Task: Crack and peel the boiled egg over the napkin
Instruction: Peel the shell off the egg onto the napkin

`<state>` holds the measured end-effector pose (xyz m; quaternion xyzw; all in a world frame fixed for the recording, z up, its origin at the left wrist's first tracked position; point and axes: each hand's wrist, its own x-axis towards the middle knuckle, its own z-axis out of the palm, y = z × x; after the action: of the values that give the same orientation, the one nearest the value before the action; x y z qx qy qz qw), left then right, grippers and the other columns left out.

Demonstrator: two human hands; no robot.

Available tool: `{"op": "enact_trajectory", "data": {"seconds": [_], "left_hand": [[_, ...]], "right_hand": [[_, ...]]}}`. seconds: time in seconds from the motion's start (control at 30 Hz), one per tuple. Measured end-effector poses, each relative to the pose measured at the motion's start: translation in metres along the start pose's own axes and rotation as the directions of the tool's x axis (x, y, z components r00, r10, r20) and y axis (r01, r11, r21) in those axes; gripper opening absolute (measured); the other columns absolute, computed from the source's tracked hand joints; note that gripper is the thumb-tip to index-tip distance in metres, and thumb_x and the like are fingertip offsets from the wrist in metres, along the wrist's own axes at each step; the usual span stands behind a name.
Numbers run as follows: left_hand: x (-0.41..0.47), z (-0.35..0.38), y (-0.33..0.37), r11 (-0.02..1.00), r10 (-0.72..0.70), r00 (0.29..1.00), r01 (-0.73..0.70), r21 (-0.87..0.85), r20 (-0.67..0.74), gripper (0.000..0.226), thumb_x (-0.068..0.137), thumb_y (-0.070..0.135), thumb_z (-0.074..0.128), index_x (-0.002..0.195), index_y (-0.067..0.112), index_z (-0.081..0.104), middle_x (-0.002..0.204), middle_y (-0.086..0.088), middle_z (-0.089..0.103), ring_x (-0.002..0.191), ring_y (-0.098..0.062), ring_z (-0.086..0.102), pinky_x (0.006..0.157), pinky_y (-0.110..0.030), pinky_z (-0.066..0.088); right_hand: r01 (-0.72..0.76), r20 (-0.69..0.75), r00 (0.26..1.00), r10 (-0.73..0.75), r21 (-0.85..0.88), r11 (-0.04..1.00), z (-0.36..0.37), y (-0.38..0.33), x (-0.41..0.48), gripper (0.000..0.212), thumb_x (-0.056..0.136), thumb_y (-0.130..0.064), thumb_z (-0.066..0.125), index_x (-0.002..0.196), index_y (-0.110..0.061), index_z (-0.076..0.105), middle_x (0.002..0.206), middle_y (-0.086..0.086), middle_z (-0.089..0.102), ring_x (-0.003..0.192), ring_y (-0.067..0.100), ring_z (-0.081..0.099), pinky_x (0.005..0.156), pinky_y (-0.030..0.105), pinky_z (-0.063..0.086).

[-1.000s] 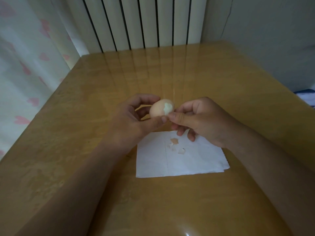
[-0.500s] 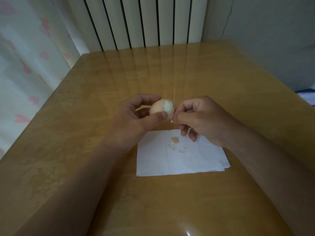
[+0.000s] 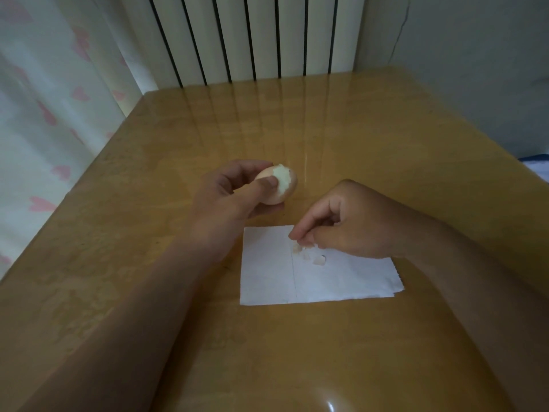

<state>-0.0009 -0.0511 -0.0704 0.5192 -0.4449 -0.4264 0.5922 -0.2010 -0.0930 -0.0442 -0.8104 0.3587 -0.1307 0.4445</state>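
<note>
Nearest the viewer, on the glossy yellow-brown wooden surface [image 3: 267, 352], a white square paper napkin [image 3: 312, 283] is laid flat, with small pale eggshell fragments [image 3: 320, 259] scattered near its far edge. Just above these the right hand [image 3: 344, 230] is lowered, its fingers [image 3: 297, 233] curled and pinched together; whether a chip is held between them cannot be told. Beyond the napkin's far edge, the tan boiled egg [image 3: 282, 188], bared to the white in one patch, is gripped by the left hand [image 3: 225, 197] between thumb and curled fingers. Peeling is judged early. Any chip is best released low over the napkin, and the egg brought above it before more shell is lifted from the bared edge. Behind, a white ribbed radiator [image 3: 252, 37] is seen. No writing is legible.
</note>
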Motion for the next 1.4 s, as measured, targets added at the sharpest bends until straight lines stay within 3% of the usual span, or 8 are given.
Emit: {"op": "enact_trajectory", "data": {"seconds": [0.07, 0.23, 0.37, 0.5, 0.6, 0.77, 0.93, 1.4], "left_hand": [[0.0003, -0.0005, -0.0003, 1.000, 0.003, 1.000, -0.003, 0.004, 0.004, 0.026, 0.073, 0.026, 0.078, 0.099, 0.018, 0.077, 0.109, -0.009, 0.074, 0.103, -0.029, 0.073, 0.085, -0.047, 0.059], [-0.0004, 0.0006, -0.0012, 1.000, 0.008, 1.000, -0.009, 0.029, 0.022, 0.031, 0.068, 0.035, 0.079, 0.097, 0.024, 0.078, 0.110, -0.008, 0.074, 0.104, -0.030, 0.073, 0.087, -0.047, 0.058], [-0.0013, 0.0013, -0.0015, 0.999, 0.014, 0.999, -0.015, 0.038, 0.032, 0.037, 0.066, 0.036, 0.080, 0.100, 0.022, 0.077, 0.110, -0.010, 0.074, 0.100, -0.029, 0.074, 0.088, -0.048, 0.058], [-0.0037, 0.0002, -0.0010, 0.991, 0.045, 0.997, -0.053, 0.123, 0.067, 0.041, 0.068, 0.036, 0.084, 0.106, 0.024, 0.075, 0.111, -0.005, 0.074, 0.102, -0.029, 0.073, 0.093, -0.057, 0.056], [-0.0062, 0.0011, 0.0008, 0.986, 0.067, 0.993, -0.082, 0.148, 0.101, 0.039, 0.071, 0.026, 0.087, 0.106, 0.021, 0.072, 0.108, -0.001, 0.074, 0.098, -0.026, 0.074, 0.090, -0.053, 0.059], [-0.0065, 0.0010, 0.0013, 0.989, 0.064, 0.990, -0.080, 0.121, 0.128, 0.042, 0.065, 0.028, 0.088, 0.104, 0.022, 0.072, 0.112, -0.005, 0.073, 0.100, -0.026, 0.074, 0.087, -0.048, 0.060], [-0.0061, 0.0005, 0.0008, 0.985, 0.079, 0.989, -0.097, 0.143, 0.123, 0.039, 0.066, 0.026, 0.087, 0.103, 0.025, 0.072, 0.112, -0.003, 0.074, 0.099, -0.024, 0.074, 0.086, -0.047, 0.061], [-0.0079, 0.0032, 0.0030, 0.974, 0.099, 0.990, -0.116, 0.193, 0.097, 0.040, 0.069, 0.021, 0.090, 0.104, 0.024, 0.071, 0.110, 0.001, 0.073, 0.098, -0.023, 0.073, 0.079, -0.040, 0.062]], "right_hand": [[0.026, -0.004, 1.000, -0.026, -0.050, 0.998, -0.0002, 0.0016, 0.0004, 0.017, 0.086, -0.011, 0.073, 0.089, -0.026, 0.081, 0.081, -0.012, 0.077, 0.071, -0.004, 0.068, 0.064, 0.010, 0.049], [0.030, -0.015, 0.999, -0.032, -0.103, 0.994, -0.0001, 0.0065, 0.0014, 0.008, 0.078, -0.018, 0.081, 0.077, -0.023, 0.075, 0.073, -0.004, 0.074, 0.064, 0.007, 0.068, 0.064, 0.029, 0.057], [0.048, -0.061, 0.997, -0.055, -0.110, 0.993, -0.0004, 0.0064, 0.0019, 0.027, 0.071, -0.031, 0.086, 0.070, -0.017, 0.063, 0.061, 0.002, 0.062, 0.055, 0.010, 0.052, 0.054, 0.032, 0.047], [0.036, -0.180, 0.983, -0.025, 0.062, 0.997, -0.0029, 0.0024, 0.0039, 0.035, 0.074, -0.049, 0.080, 0.078, -0.016, 0.067, 0.069, 0.008, 0.071, 0.058, 0.012, 0.061, 0.053, 0.027, 0.047], [0.009, -0.241, 0.970, 0.026, 0.144, 0.990, -0.0027, 0.0007, 0.0038, 0.052, 0.065, -0.065, 0.071, 0.086, -0.017, 0.071, 0.076, 0.008, 0.075, 0.067, 0.020, 0.071, 0.054, 0.026, 0.051], [-0.017, -0.233, 0.971, 0.056, 0.168, 0.986, -0.0018, 0.0056, 0.0066, 0.025, 0.083, -0.039, 0.075, 0.087, -0.014, 0.073, 0.072, 0.000, 0.076, 0.066, 0.008, 0.071, 0.057, 0.028, 0.052], [-0.010, -0.227, 0.972, 0.059, 0.210, 0.978, -0.0016, 0.0057, 0.0075, 0.014, 0.087, -0.025, 0.075, 0.085, -0.012, 0.072, 0.071, 0.002, 0.076, 0.065, 0.011, 0.071, 0.056, 0.029, 0.054], [0.026, -0.261, 0.965, 0.016, 0.157, 0.987, 0.0004, 0.0072, 0.0095, 0.007, 0.091, -0.018, 0.069, 0.086, -0.014, 0.073, 0.071, 0.002, 0.077, 0.065, 0.015, 0.073, 0.063, 0.031, 0.061]]}}
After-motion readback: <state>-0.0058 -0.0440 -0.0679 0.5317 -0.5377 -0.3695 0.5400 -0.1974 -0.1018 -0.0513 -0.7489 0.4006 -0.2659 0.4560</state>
